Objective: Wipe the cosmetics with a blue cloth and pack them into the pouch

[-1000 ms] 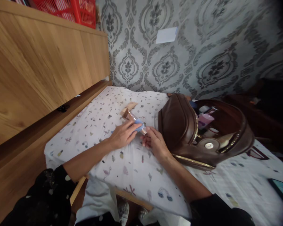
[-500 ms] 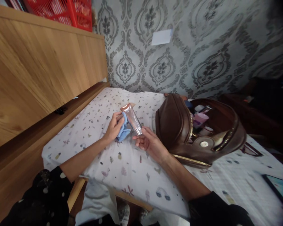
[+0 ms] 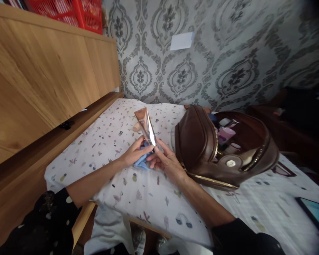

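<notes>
The right hand (image 3: 172, 166) pinches the tube (image 3: 146, 124) by its lower end above the printed cover (image 3: 154, 202); left hand (image 3: 131, 154) fingers grip a blue cloth (image 3: 141, 162). The slick-looking, narrowly held tube could slip onto the beige item (image 3: 135, 128) beyond.

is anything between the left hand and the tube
Yes, at least partly: the blue cloth, bunched in the left hand at the lower end of the tube. Whether bare skin also touches it, I can't tell.

The blue cloth (image 3: 141, 162) has moved back down along the tube (image 3: 146, 125).
</notes>
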{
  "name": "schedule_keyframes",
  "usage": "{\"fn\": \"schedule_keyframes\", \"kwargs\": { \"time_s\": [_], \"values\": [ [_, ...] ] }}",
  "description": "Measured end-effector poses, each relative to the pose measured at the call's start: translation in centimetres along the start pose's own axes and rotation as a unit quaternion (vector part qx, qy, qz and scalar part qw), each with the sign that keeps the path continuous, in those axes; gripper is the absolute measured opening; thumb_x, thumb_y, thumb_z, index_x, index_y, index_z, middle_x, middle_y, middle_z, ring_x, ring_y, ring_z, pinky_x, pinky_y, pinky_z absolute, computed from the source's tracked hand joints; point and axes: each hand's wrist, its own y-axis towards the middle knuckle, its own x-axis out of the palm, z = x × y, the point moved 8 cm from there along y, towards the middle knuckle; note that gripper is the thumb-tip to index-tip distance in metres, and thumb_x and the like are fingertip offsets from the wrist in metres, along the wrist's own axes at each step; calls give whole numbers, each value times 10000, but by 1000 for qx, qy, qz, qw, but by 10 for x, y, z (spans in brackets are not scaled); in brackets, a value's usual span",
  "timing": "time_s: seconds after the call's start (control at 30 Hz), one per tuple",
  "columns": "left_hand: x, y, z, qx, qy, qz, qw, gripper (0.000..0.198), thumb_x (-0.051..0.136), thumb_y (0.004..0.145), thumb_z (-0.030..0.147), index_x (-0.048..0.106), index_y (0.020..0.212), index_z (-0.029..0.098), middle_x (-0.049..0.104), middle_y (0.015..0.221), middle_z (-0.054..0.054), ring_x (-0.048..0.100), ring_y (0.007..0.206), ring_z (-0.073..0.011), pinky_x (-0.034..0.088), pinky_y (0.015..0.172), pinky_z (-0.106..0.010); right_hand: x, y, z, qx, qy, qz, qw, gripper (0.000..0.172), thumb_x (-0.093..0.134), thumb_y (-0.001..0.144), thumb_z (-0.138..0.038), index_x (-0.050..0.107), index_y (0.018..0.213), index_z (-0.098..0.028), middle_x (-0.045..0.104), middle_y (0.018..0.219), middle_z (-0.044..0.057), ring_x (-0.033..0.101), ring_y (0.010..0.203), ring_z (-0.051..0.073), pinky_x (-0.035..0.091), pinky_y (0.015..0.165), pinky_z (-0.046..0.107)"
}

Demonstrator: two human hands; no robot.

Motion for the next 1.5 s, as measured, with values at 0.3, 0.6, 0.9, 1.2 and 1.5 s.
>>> {"fn": "schedule_keyframes", "kwargs": {
  "time_s": [0.3, 0.6, 0.9, 1.2, 1.5],
  "values": [
    [-11, -9, 34, 68, 277, 7, 958, 292, 633, 871, 388, 587, 1102, 215, 654, 895, -4, 612, 810, -173, 498, 742, -285, -22, 0, -21, -100, -61, 105, 988, 493, 791, 702, -570, 679, 1055, -246, 551, 643, -48, 487, 537, 115, 329, 414, 218],
    [-12, -13, 34, 119, 299, 17, 947, 446, 640, 884, 417, 518, 1260, 212, 678, 1173, -71, 653, 1022, -216, 499, 894, -313, -30, -3, -26, -106, -2, 147, 983, 483, 852, 629, -528, 598, 899, -219, 626, 793, -6, 602, 773, 168, 425, 547, 230],
    [-16, -11, 33, 107, 260, 16, 959, 541, 729, 797, 387, 493, 1260, 235, 660, 1241, -68, 636, 1097, -232, 501, 944, -332, -30, -5, -29, -109, 15, 144, 983, 450, 857, 619, -524, 635, 862, -216, 638, 775, -1, 594, 752, 169, 450, 596, 262],
    [-20, -9, 25, 48, 207, -3, 977, 553, 763, 783, 413, 521, 1249, 238, 664, 1151, -39, 646, 1015, -212, 508, 897, -318, -35, -3, -27, -111, 6, 173, 979, 483, 853, 599, -547, 636, 875, -215, 625, 775, -11, 542, 706, 147, 445, 604, 266],
    [-19, -8, 7, -90, -14, -93, 991, 577, 750, 800, 524, 562, 1254, 222, 723, 917, -53, 707, 766, -191, 572, 666, -297, -35, -2, -22, -84, 32, 163, 983, 480, 890, 567, -539, 601, 752, -204, 584, 715, -35, 520, 667, 118, 439, 618, 255]
  ]
}}
